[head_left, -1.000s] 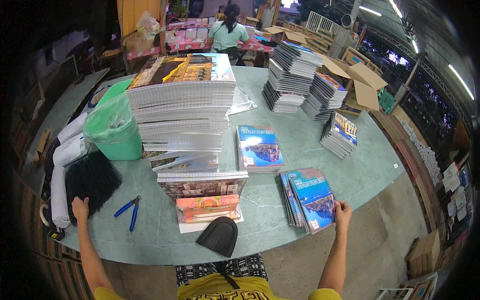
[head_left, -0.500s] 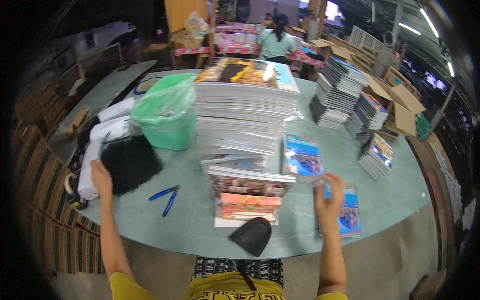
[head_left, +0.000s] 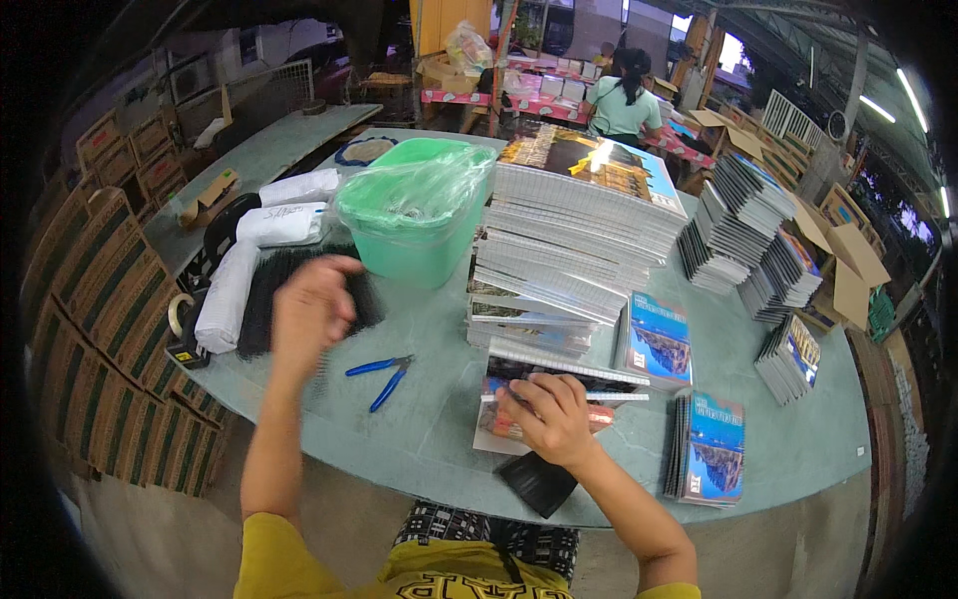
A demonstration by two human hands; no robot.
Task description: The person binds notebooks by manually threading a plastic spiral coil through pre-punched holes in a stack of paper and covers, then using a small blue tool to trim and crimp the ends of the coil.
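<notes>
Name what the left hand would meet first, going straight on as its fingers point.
The left hand would probably meet the green bin, though its height above the black bristles is unclear.

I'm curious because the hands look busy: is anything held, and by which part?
Cannot be told for certain: the right hand is at the top edge of the front upright book; the left hand is blurred.
</notes>
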